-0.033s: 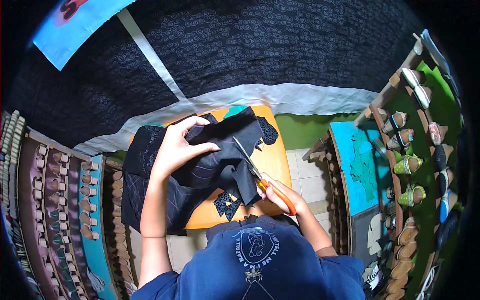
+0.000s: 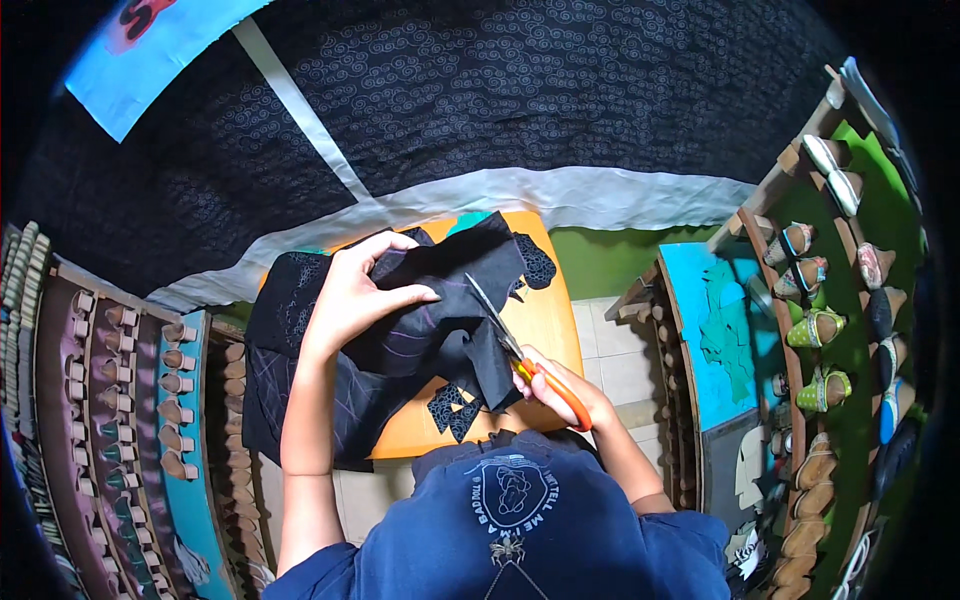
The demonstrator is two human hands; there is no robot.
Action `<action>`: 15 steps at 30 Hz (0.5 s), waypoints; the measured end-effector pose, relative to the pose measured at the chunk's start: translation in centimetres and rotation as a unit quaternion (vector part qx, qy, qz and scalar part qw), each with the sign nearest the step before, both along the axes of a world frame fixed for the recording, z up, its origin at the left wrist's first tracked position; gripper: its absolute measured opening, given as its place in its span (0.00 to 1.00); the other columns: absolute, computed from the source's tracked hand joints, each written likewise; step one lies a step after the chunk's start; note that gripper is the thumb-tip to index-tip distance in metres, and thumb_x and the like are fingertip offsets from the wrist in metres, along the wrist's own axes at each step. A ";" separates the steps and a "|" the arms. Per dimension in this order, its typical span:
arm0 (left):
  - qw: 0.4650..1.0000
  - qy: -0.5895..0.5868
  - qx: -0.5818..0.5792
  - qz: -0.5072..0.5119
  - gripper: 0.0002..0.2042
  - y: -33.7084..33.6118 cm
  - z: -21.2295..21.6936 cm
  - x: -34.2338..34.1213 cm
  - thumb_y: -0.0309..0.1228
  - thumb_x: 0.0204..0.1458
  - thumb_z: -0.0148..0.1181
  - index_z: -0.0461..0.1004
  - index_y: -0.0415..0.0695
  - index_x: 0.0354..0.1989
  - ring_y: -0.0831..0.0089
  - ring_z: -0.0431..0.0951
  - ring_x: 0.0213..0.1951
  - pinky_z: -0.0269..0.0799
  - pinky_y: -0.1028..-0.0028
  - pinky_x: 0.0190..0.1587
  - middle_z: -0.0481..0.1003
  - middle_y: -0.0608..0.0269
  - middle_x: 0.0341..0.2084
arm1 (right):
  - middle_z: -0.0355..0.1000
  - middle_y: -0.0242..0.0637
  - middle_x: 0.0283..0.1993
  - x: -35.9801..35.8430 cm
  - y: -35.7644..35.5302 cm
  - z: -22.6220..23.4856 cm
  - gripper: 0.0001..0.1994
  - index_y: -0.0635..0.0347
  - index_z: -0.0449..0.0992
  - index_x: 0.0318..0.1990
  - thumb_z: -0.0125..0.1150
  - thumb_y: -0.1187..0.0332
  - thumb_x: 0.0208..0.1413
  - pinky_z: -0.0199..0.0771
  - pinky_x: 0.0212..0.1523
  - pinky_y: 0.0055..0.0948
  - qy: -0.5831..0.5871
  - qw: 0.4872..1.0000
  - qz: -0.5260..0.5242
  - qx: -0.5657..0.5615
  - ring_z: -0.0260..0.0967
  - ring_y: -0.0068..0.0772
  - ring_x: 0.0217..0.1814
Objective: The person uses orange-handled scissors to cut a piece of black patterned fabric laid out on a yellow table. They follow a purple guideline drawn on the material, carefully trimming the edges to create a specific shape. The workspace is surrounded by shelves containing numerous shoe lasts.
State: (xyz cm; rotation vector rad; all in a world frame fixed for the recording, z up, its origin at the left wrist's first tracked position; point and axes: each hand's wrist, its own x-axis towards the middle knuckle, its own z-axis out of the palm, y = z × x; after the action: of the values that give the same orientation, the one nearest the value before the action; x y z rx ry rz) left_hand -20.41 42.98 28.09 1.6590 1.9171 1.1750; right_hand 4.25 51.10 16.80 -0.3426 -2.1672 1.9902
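Observation:
My left hand (image 2: 368, 292) grips the black fabric (image 2: 425, 335), its thumb on top and its fingers hidden behind the cloth. Thin pale purple lines run across the fabric, which drapes over the left side of an orange table (image 2: 560, 330). In my right hand (image 2: 540, 380) is a pair of scissors (image 2: 487, 305) with orange handles, its blades pointing away and to the left. The blades lie at the cloth, with a flap of it hanging on their near side. Dark patterned scraps (image 2: 456, 412) lie on the table near my body, and another patterned piece (image 2: 538, 262) lies at the far right.
Racks of wooden shoe lasts (image 2: 178, 410) stand at the left. Another rack at the right carries shoes and lasts (image 2: 822, 390). A blue board (image 2: 705, 340) with green pieces stands right of the table. Behind the table hangs a dark patterned cloth (image 2: 560, 90) with a white lower border.

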 end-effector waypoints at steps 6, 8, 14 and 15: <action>1.000 -0.009 0.006 0.002 0.19 0.2 -0.2 -0.1 0.28 0.28 0.68 0.69 0.38 0.31 0.79 0.70 0.36 0.63 0.78 0.43 0.73 0.64 0.30 | 0.63 0.40 0.36 0.1 -0.3 0.8 0.17 0.63 0.58 0.41 0.41 0.56 0.55 0.62 0.43 0.26 -0.010 1.000 -0.019 -0.010 0.61 0.31 0.39; 1.000 -0.006 0.011 -0.001 0.19 0.1 -0.2 -0.2 0.28 0.28 0.68 0.69 0.38 0.31 0.79 0.70 0.36 0.63 0.78 0.44 0.73 0.64 0.30 | 0.63 0.40 0.36 0.1 -0.5 1.0 0.18 0.63 0.58 0.40 0.41 0.55 0.55 0.62 0.43 0.26 -0.012 1.000 -0.022 -0.007 0.61 0.30 0.39; 0.999 0.021 0.048 -0.014 0.17 0.3 0.3 -0.2 0.25 0.27 0.69 0.70 0.39 0.29 0.82 0.68 0.32 0.64 0.81 0.39 0.72 0.68 0.26 | 0.63 0.40 0.34 -0.1 -0.5 0.3 0.20 0.63 0.58 0.36 0.41 0.50 0.53 0.62 0.40 0.28 0.003 1.000 -0.013 0.001 0.61 0.32 0.36; 0.999 0.021 0.044 -0.018 0.17 0.3 0.4 -0.2 0.25 0.27 0.69 0.70 0.39 0.29 0.82 0.68 0.32 0.63 0.81 0.39 0.72 0.68 0.27 | 0.63 0.40 0.33 -0.1 -0.6 0.4 0.21 0.62 0.58 0.35 0.40 0.49 0.53 0.62 0.40 0.28 0.005 1.000 -0.015 0.005 0.61 0.32 0.36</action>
State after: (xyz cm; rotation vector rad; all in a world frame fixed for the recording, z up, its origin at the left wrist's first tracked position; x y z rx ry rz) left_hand -20.65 43.29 28.52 1.7705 1.8766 1.2369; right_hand 4.15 50.51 17.21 -0.3602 -2.1515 1.9613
